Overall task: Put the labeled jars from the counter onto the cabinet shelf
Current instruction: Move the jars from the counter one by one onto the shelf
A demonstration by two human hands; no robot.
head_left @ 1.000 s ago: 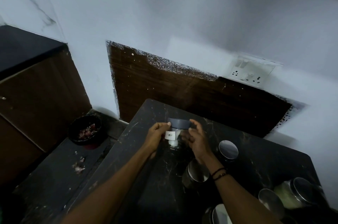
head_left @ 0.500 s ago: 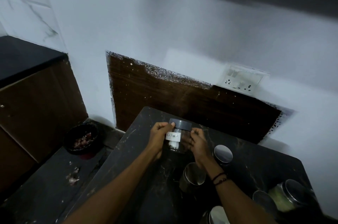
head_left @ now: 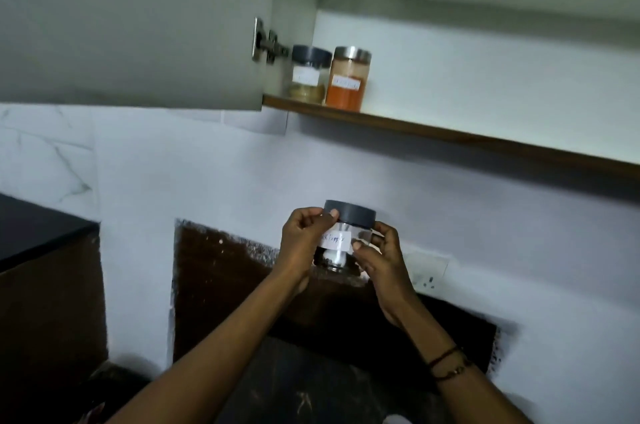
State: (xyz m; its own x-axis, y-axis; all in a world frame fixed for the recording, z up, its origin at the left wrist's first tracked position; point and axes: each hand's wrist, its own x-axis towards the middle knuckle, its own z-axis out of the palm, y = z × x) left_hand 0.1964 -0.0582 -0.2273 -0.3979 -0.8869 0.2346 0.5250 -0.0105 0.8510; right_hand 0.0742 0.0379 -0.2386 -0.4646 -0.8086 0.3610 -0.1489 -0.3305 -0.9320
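A clear jar with a dark grey lid and a white handwritten label (head_left: 341,236) is held up in front of the wall, well below the cabinet shelf (head_left: 433,134). My left hand (head_left: 301,243) grips its left side and my right hand (head_left: 379,257) grips its right side. On the shelf's left end stand two labeled jars: a grey-lidded one with pale contents (head_left: 308,79) and, touching it on the right, a steel-lidded one with orange powder (head_left: 348,79). The counter's jars are out of view.
The open grey cabinet door (head_left: 138,25) hangs at upper left, its hinge beside the shelf jars. The shelf to the right of the orange jar is bare. A wall socket (head_left: 427,273) sits behind my right hand. A dark counter (head_left: 304,389) lies below.
Both hands have lifted the jar off the counter and raised it toward the cabinet. The view has tilted up, so the shelf appears and the counter jars drop out of sight.
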